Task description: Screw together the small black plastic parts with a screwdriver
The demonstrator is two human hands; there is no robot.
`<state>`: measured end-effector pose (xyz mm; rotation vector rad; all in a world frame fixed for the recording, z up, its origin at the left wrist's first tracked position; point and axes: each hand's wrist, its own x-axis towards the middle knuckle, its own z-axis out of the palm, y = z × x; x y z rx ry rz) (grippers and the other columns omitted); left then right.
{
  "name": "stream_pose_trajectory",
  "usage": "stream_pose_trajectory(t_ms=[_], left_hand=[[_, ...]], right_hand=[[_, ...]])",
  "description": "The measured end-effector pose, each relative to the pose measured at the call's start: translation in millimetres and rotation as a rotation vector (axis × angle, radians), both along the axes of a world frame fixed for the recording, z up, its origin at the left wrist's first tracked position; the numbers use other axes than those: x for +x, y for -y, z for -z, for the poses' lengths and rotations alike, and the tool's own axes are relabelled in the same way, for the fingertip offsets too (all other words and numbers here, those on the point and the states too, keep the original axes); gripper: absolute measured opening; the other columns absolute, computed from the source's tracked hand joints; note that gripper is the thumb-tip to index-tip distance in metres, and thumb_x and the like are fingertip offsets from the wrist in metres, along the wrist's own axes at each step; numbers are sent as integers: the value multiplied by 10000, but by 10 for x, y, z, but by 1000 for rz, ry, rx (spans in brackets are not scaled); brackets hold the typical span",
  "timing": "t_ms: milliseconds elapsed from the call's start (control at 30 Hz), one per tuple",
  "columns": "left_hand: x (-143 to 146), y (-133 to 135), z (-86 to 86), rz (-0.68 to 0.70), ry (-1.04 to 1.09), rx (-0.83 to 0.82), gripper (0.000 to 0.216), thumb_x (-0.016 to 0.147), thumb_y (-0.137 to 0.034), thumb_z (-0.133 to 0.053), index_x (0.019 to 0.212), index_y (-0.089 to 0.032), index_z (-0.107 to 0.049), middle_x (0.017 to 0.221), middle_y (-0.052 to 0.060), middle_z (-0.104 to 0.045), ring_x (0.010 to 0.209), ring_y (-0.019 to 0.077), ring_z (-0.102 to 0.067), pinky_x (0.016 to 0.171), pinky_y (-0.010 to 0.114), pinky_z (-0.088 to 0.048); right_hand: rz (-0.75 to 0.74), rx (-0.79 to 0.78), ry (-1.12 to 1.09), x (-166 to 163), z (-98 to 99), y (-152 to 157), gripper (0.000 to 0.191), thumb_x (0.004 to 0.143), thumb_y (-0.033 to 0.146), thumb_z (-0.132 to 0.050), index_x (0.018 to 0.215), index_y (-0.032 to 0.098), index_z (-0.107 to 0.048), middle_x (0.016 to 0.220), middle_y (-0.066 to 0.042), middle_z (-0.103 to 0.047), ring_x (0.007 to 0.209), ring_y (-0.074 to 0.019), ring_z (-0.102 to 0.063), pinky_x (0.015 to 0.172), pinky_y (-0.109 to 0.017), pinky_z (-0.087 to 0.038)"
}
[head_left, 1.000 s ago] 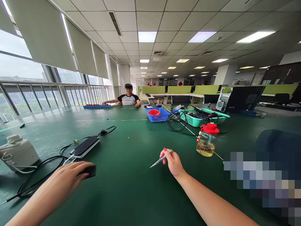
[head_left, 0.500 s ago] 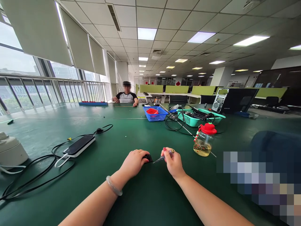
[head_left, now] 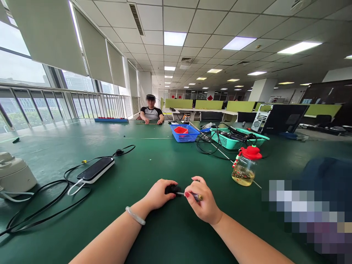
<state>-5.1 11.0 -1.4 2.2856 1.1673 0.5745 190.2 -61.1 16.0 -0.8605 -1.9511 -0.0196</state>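
Your left hand point(head_left: 159, 193) pinches a small black part point(head_left: 171, 189), seemingly bracing it at the bench point(head_left: 162, 240). Your right hand point(head_left: 206, 203) clasps a screwdriver point(head_left: 198, 197), shaft directed at it.

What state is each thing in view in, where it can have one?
Left hand: closed on black object
Right hand: closed on screwdriver
Screwdriver: shaft toward black object
Bottle: upright, red lid on, partly filled
Blue basket: uncovered, holding red box
Green basket: uncovered, holding cables
Blinds: partly lowered
Ceiling lights: lit
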Motion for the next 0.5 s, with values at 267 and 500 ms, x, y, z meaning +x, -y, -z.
stream_pose_trajectory(t_ms=[267,500], left_hand=[[3,12,1,8,-10,-1,430,737,-271,-663,1166,-274,-637,1149,28,-683,1091,232,-577,979,376,-435],[9,18,-1,0,-14,7,413,734,-255,-645,1147,-267,-645,1100,35,-686,1068,233,-578,957,374,-444]], right_hand=[[-7,88,189,-30,-38,13,151,874,183,-460,755,241,-533,608,35,-579,568,-141,-498,916,-429,-396],[-118,95,459,-149,14,86,66,797,251,-552,734,233,-553,610,7,-562,596,-165,-501,902,-429,-428]])
